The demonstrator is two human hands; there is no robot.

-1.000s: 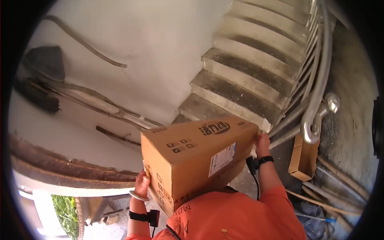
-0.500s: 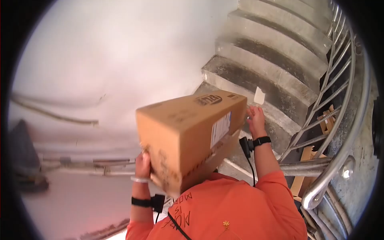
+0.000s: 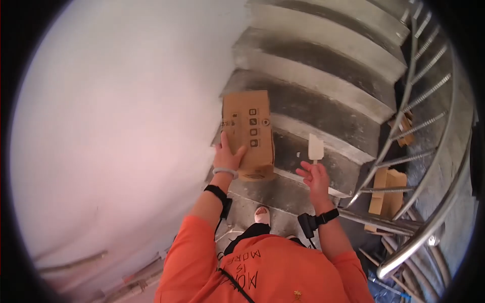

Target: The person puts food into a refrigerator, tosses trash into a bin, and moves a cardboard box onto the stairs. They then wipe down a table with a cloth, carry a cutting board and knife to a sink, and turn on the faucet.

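A brown cardboard box (image 3: 243,118) sits on the grey stairs beside the white wall, a column of printed icons on its upper face. My left hand (image 3: 228,157) lies against its near left part, thumb and index finger spread on the cardboard. My right hand (image 3: 316,178) is off the box to the right, fingers apart with nothing visible in them. Just beyond those fingertips, a torn cream-coloured piece (image 3: 316,147) shows against the steps; whether it touches them cannot be made out. Black wrist straps with small devices are on both forearms.
Curved concrete steps (image 3: 323,81) climb away ahead. A metal railing (image 3: 438,156) bends along the right side, with an open carton (image 3: 386,194) and pipes behind it. The white wall (image 3: 116,126) borders the left. One foot (image 3: 262,215) shows below the box.
The box has gone from being held up near my chest to down on the steps, turned to show its icon face. My right hand has come away from it. The view tilts further down.
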